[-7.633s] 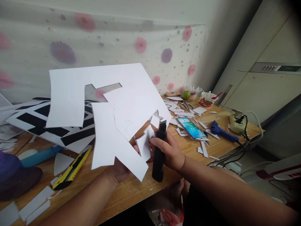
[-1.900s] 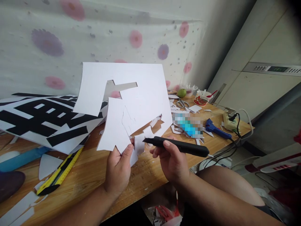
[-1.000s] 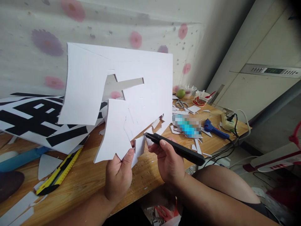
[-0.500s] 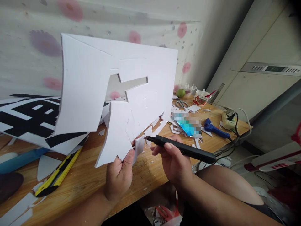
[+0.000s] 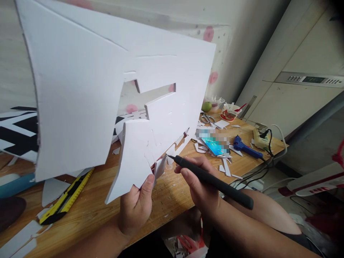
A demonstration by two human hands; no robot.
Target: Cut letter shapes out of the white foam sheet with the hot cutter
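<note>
My left hand [image 5: 137, 202] grips the lower edge of a large white foam board [image 5: 77, 93], thumb on the front face, other fingers mostly hidden behind. The board stands tilted above the table, with cut-out openings and several slits in its face. A narrow flap [image 5: 160, 166] hangs at its lower cut edge. In my right hand [image 5: 201, 182] is a slim black craft knife [image 5: 212, 179], held like a pen. Its tip points at the board's lower cut edge beside the flap; whether it touches cannot be made out.
A yellow utility knife [image 5: 67, 197] lies on the wooden table [image 5: 99, 218] at left, near black-and-white patterned sheets [image 5: 18, 132]. Toward the right are a phone [image 5: 213, 143], a blue glue gun [image 5: 247, 147], a power strip [image 5: 262, 138], scissors [image 5: 207, 118], a paper tub [image 5: 230, 111] and white scraps.
The board has swung so its left side is nearer and larger in view. The craft knife's rear end has dropped and shifted right, while its tip stays near the same edge.
</note>
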